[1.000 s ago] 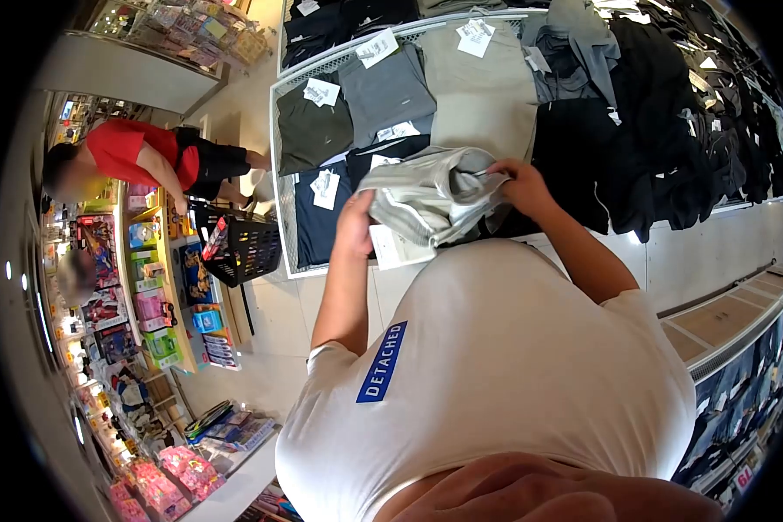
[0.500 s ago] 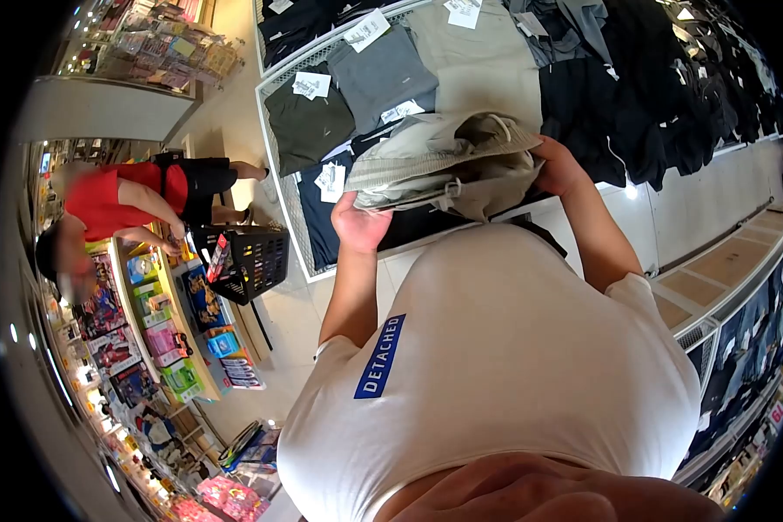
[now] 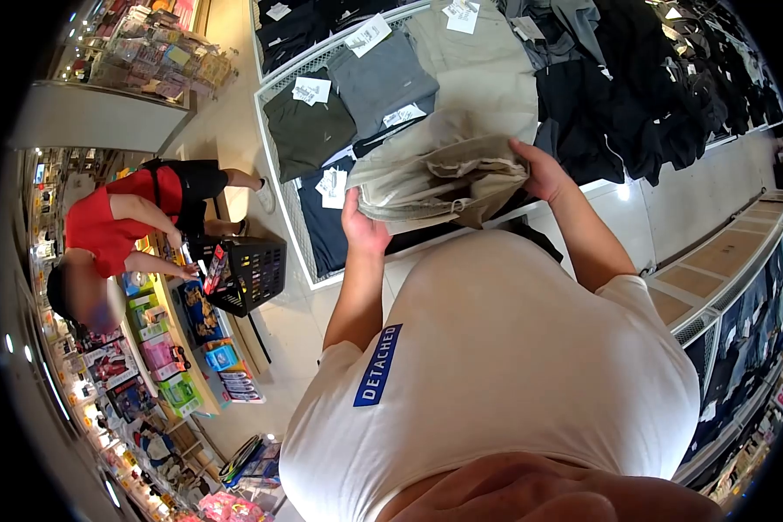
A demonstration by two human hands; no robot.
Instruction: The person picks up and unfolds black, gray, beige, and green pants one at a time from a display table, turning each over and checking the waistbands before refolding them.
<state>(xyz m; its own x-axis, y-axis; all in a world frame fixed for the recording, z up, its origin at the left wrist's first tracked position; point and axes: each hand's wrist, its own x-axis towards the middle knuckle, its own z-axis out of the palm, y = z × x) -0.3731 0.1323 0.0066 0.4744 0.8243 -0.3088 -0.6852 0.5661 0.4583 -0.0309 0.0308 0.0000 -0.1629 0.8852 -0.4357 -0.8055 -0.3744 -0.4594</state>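
Beige drawstring pants [image 3: 400,193] are held up over the front edge of the display table, their waist spread apart so the inside shows. My left hand [image 3: 363,228] grips the left end of the waistband, its fingers partly hidden behind the cloth. At the opposite end, my right hand [image 3: 541,174] is closed on the waistband edge. A cord end hangs at the front of the waist. Just beyond lie folded grey pants [image 3: 383,74], a dark olive pair [image 3: 309,130] and a spread beige pair [image 3: 474,65], with white paper tags among them.
Black garments [image 3: 618,104] are heaped on the right of the table, whose white mesh rim [image 3: 280,187] runs along the left. A person in a red top [image 3: 117,213] bends by a shelf at left, next to a black shopping basket [image 3: 248,270]. Another rack [image 3: 731,244] stands at right.
The waist has been tilted and opened more toward me, showing more of the inside. My right hand has shifted slightly left. The person in red has leaned and reached toward the basket.
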